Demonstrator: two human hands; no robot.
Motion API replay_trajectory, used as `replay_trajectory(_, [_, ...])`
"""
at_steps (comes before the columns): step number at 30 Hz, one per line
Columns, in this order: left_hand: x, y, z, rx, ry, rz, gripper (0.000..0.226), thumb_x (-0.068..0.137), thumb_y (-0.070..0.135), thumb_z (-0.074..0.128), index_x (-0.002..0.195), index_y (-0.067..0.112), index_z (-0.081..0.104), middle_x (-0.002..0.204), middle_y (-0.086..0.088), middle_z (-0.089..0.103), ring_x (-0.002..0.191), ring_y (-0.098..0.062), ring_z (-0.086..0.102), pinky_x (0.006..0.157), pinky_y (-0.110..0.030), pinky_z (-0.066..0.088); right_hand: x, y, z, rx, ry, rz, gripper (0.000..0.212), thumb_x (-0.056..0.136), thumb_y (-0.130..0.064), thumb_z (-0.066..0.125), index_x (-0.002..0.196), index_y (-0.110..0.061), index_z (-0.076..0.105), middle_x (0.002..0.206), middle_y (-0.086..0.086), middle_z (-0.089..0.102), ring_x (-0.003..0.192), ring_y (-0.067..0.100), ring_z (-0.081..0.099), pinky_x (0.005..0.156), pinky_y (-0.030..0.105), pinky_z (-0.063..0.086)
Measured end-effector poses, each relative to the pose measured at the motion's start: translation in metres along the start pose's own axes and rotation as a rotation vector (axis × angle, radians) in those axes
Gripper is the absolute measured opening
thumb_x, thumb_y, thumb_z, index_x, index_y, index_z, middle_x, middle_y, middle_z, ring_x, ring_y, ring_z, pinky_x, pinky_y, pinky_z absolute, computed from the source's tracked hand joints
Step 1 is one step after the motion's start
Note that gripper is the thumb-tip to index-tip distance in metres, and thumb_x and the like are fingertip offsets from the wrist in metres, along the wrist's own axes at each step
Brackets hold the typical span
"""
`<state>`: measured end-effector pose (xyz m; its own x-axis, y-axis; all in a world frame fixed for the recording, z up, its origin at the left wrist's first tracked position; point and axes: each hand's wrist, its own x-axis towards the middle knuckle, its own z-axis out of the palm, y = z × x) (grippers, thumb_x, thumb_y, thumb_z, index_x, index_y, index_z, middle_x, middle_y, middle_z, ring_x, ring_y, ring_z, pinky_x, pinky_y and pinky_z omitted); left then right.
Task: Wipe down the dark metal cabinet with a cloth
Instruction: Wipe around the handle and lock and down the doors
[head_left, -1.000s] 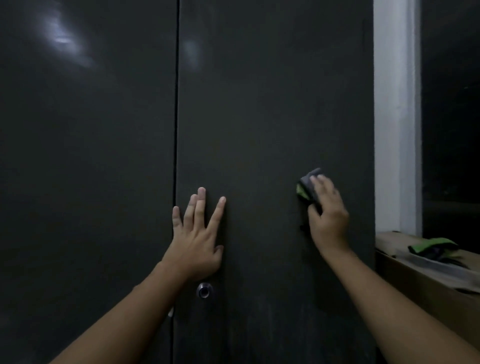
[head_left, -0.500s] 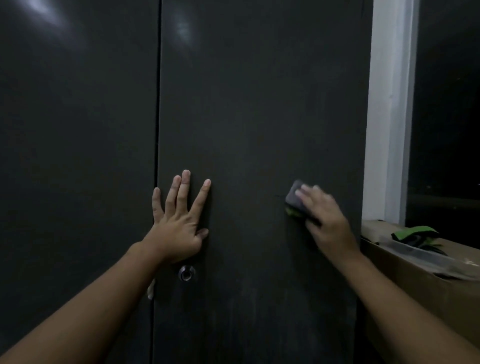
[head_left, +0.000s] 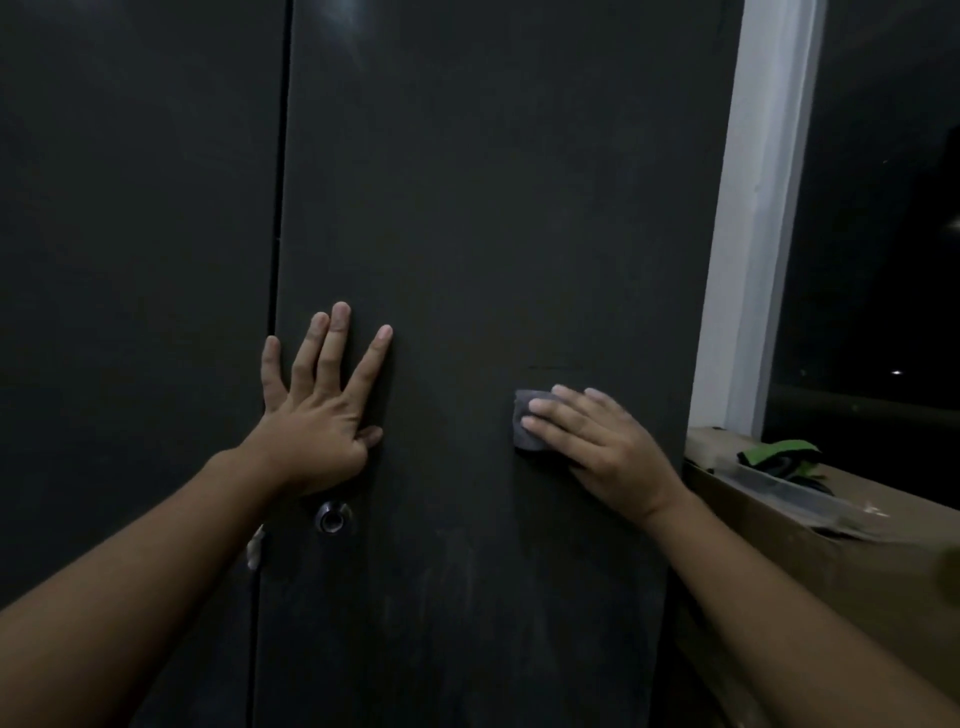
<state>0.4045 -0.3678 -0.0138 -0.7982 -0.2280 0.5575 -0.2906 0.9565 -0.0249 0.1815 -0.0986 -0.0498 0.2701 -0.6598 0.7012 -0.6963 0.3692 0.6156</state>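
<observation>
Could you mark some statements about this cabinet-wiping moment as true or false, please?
1. The right hand presses a grey cloth against the cabinet's right door. True.
2. The left hand holds a second cloth. False: it is empty, lying flat on the door with its fingers spread.
3. A round metal lock sits below the left hand. True.
4. The cloth lies on the left door. False: it is on the right door, right of the seam.
5. A green and black item lies on the ledge right of the cabinet. True.
</observation>
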Motion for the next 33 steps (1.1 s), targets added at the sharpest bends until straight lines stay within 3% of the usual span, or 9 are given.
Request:
replay_trajectory(3, [0.001, 0.000, 0.000, 0.001, 0.012, -0.009, 0.107, 0.092, 0.050, 0.054, 0.138, 0.042, -0.042, 0.135, 0.001, -0.062, 0.124, -0.017, -0.058, 0.101, -0.051, -0.038, 0.020, 0.038, -0.022, 0.111, 0.120, 0.414, 0.067, 0.087, 0.008, 0.056, 0.147, -0.019, 0.044, 0.153, 0.004, 0.044, 0.145, 0.027, 0.036, 0.116, 0.054, 0.033])
replay_trajectory(6, [0.000, 0.001, 0.002, 0.006, 0.047, -0.010, 0.106, 0.092, 0.048, 0.054, 0.140, 0.042, -0.040, 0.137, 0.001, -0.061, 0.126, -0.016, -0.057, 0.098, -0.048, -0.040, 0.056, 0.065, -0.044, 0.254, 0.316, 0.877, 0.069, 0.088, 0.012, 0.051, 0.149, -0.019, 0.042, 0.157, 0.001, 0.038, 0.147, 0.021, 0.032, 0.122, 0.043, 0.028])
replay_trajectory(9, [0.000, 0.001, 0.003, 0.001, 0.060, -0.011, 0.105, 0.092, 0.048, 0.055, 0.142, 0.042, -0.038, 0.138, 0.002, -0.060, 0.127, -0.016, -0.056, 0.102, -0.051, -0.037, 0.078, 0.064, -0.048, 0.245, 0.366, 1.028, 0.063, 0.091, 0.001, 0.050, 0.151, -0.018, 0.041, 0.158, -0.002, 0.036, 0.144, 0.019, 0.035, 0.121, 0.038, 0.029])
replay_trajectory(12, [-0.001, 0.000, 0.003, -0.023, 0.034, -0.004, 0.106, 0.092, 0.050, 0.054, 0.141, 0.042, -0.039, 0.136, 0.003, -0.062, 0.126, -0.015, -0.057, 0.106, -0.056, -0.032, 0.074, 0.023, -0.031, 0.284, 0.319, 0.977, 0.062, 0.090, -0.019, 0.051, 0.151, -0.020, 0.039, 0.159, -0.001, 0.032, 0.143, 0.021, 0.033, 0.117, 0.041, 0.032])
replay_trajectory(15, [-0.001, -0.002, 0.004, -0.048, 0.023, 0.013, 0.107, 0.091, 0.052, 0.056, 0.141, 0.045, -0.038, 0.135, 0.006, -0.062, 0.124, -0.013, -0.058, 0.106, -0.055, -0.033, 0.068, -0.035, -0.008, 0.412, 0.374, 0.872, 0.055, 0.089, -0.027, 0.050, 0.143, -0.021, 0.051, 0.153, -0.002, 0.043, 0.140, 0.015, 0.038, 0.116, 0.039, 0.033])
replay_trajectory(19, [-0.001, -0.006, 0.005, -0.078, 0.005, 0.037, 0.107, 0.090, 0.047, 0.060, 0.142, 0.050, -0.033, 0.132, 0.013, -0.063, 0.119, -0.006, -0.059, 0.104, -0.050, -0.035, 0.061, -0.117, 0.027, 0.405, 0.320, 0.629, 0.042, 0.086, -0.022, 0.060, 0.127, -0.022, 0.068, 0.138, -0.004, 0.060, 0.128, 0.021, 0.054, 0.109, 0.041, 0.040])
replay_trajectory(27, [-0.027, -0.026, 0.021, -0.013, -0.049, 0.073, 0.088, 0.099, 0.041, 0.045, 0.140, 0.056, -0.031, 0.138, 0.018, -0.055, 0.132, -0.007, -0.044, 0.112, -0.050, -0.028, -0.034, -0.218, 0.081, 0.325, 0.143, 0.249, 0.035, 0.086, -0.022, 0.068, 0.119, -0.031, 0.070, 0.133, -0.017, 0.061, 0.117, 0.018, 0.056, 0.087, 0.039, 0.049])
replay_trajectory(30, [-0.038, -0.026, 0.019, -0.024, -0.020, 0.080, 0.089, 0.098, 0.035, 0.049, 0.144, 0.056, -0.024, 0.150, 0.017, -0.043, 0.144, -0.012, -0.028, 0.114, -0.050, -0.025, -0.056, -0.229, 0.087, 0.308, -0.017, 0.060, 0.035, 0.087, -0.022, 0.063, 0.120, -0.033, 0.068, 0.134, -0.018, 0.059, 0.113, 0.020, 0.055, 0.086, 0.038, 0.051])
replay_trajectory(33, [-0.058, -0.036, 0.019, 0.020, 0.093, 0.120, 0.079, 0.095, 0.032, 0.052, 0.153, 0.047, 0.001, 0.163, 0.007, -0.008, 0.146, -0.023, 0.006, 0.121, -0.051, -0.007, -0.050, -0.223, 0.084, 0.331, -0.087, -0.061, 0.030, 0.093, -0.019, 0.061, 0.121, -0.026, 0.065, 0.133, -0.012, 0.059, 0.102, 0.025, 0.057, 0.080, 0.040, 0.055])
